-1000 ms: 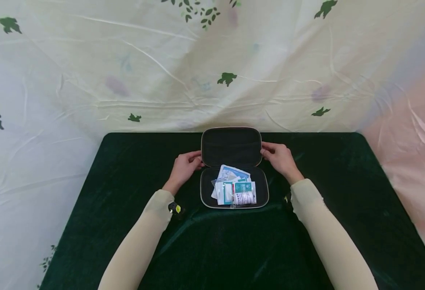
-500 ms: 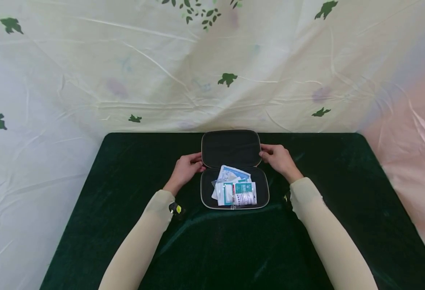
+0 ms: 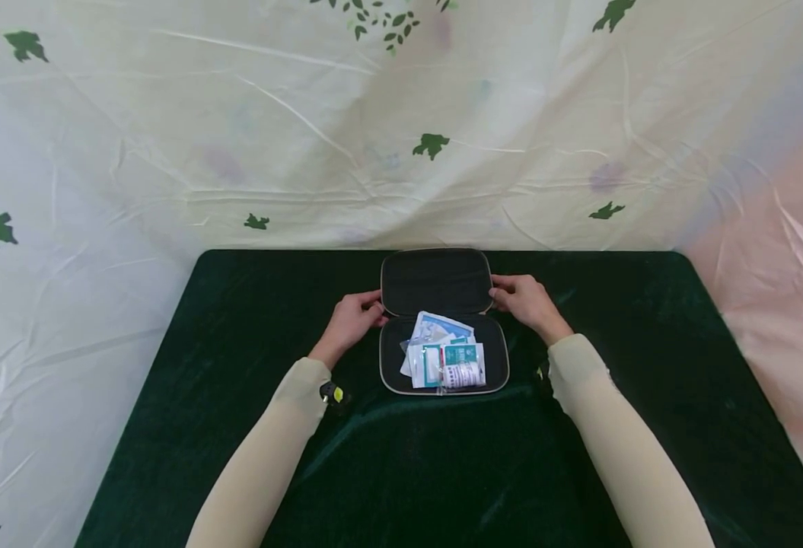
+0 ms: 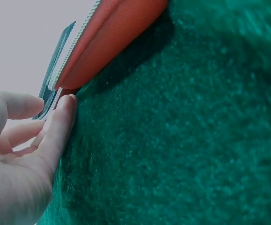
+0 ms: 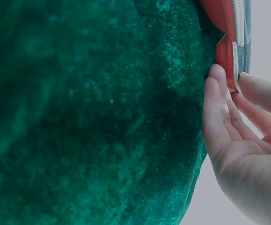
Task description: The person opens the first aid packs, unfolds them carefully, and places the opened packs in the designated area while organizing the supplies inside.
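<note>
A zip case lies unfolded in the head view, its black-lined lid (image 3: pixel 435 283) tilted back from the base (image 3: pixel 390 373). In the wrist views its outer shell is red (image 4: pixel 98 54) with a pale zipper (image 5: pixel 239 23). My left hand (image 3: pixel 348 323) holds the lid's left edge, a digit on either side of the rim. Opposite it, my right hand (image 3: pixel 530 303) pinches the lid's right edge, thumb on the inner side and fingers behind. Inside the base lie several flat blue and white packets (image 3: pixel 435 327) and a small white item with printed lettering (image 3: pixel 463 374) in clear wrap.
Dark green velvety cloth (image 3: pixel 401 472) covers the table under the case. Behind the table's far edge hangs a pale curtain (image 3: pixel 305 137) with green leaf prints. A dark device with a yellow mark (image 3: pixel 333 393) is at the left wrist.
The lid has tipped slightly further back, its top edge sitting a little lower in the head view. Both hands have moved slightly with it; the base and its contents stay put.
</note>
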Demonstrator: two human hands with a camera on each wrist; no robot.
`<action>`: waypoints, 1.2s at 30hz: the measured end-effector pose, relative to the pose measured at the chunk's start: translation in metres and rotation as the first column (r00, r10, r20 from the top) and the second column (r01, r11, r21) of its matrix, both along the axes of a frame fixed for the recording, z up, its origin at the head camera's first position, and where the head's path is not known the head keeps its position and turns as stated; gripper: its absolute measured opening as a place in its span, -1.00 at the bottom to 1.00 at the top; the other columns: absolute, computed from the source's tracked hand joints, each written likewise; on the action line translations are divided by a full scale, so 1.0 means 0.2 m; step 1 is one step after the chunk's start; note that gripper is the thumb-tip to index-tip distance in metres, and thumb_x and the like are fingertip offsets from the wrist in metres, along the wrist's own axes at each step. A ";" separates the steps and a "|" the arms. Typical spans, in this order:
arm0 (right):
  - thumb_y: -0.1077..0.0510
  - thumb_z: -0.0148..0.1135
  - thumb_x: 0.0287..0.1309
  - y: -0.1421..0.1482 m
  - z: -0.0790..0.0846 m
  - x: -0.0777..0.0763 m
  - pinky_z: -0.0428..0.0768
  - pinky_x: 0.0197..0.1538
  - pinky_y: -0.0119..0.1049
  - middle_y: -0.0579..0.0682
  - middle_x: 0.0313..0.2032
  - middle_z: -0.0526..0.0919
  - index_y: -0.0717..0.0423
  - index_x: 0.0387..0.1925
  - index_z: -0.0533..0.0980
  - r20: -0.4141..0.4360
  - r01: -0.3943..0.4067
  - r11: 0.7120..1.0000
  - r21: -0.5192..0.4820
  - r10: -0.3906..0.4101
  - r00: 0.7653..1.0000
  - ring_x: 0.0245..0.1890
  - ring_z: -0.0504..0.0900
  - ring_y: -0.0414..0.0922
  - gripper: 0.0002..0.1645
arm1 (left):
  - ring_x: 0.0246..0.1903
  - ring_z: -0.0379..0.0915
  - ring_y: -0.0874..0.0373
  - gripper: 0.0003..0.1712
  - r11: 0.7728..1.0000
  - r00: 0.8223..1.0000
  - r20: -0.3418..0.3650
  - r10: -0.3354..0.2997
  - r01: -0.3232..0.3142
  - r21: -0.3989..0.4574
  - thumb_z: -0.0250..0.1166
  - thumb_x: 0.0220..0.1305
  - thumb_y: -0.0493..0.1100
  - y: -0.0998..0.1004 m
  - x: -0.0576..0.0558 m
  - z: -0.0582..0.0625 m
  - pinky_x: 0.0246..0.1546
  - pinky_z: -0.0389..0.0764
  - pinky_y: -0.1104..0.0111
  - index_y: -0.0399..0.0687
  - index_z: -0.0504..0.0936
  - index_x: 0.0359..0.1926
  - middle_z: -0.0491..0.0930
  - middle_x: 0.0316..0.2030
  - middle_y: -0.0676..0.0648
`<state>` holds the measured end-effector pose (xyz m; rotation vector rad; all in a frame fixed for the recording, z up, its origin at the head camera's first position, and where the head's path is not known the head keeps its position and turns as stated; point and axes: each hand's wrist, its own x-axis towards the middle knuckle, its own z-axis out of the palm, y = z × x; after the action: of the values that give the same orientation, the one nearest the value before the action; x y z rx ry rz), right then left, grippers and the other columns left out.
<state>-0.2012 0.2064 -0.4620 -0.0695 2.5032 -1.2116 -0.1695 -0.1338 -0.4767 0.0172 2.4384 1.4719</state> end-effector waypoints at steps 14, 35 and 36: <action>-0.12 -0.07 0.62 0.16 0.09 0.15 0.56 0.24 0.15 0.34 0.26 0.55 0.23 0.51 0.29 -0.041 -0.046 0.999 0.013 0.046 0.998 0.15 0.65 0.18 -0.31 | -0.12 0.71 0.02 -0.46 0.991 0.997 0.074 0.026 -0.035 0.127 0.16 0.50 -0.23 -0.02 0.06 0.03 -0.07 0.73 0.27 -0.21 0.41 0.44 0.66 -0.01 -0.24; -0.13 0.06 0.57 0.23 0.10 0.68 0.67 -0.21 -0.27 0.08 -0.10 0.73 0.22 0.38 0.44 -0.101 -0.070 0.997 0.029 0.072 0.992 -0.23 0.72 -0.09 -0.38 | 0.16 0.52 -0.10 -0.53 0.984 0.982 -0.097 0.165 -0.157 0.082 0.15 0.56 -0.19 0.01 -0.12 0.07 0.22 0.55 0.06 -0.22 0.47 0.39 0.57 0.21 -0.24; -0.12 0.08 0.57 0.23 0.10 0.70 0.68 -0.20 -0.30 0.07 -0.10 0.74 0.23 0.37 0.44 -0.092 -0.071 0.997 0.014 0.072 0.993 -0.23 0.73 -0.11 -0.39 | 0.15 0.53 -0.10 -0.54 0.981 0.981 -0.087 0.175 -0.167 0.097 0.14 0.56 -0.20 0.02 -0.14 0.07 0.21 0.56 0.07 -0.23 0.47 0.38 0.57 0.20 -0.25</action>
<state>-0.0616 0.2519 -0.4418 -0.2146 2.5622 -1.1917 -0.1969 -0.1307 -0.4625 -0.1085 2.5009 1.6898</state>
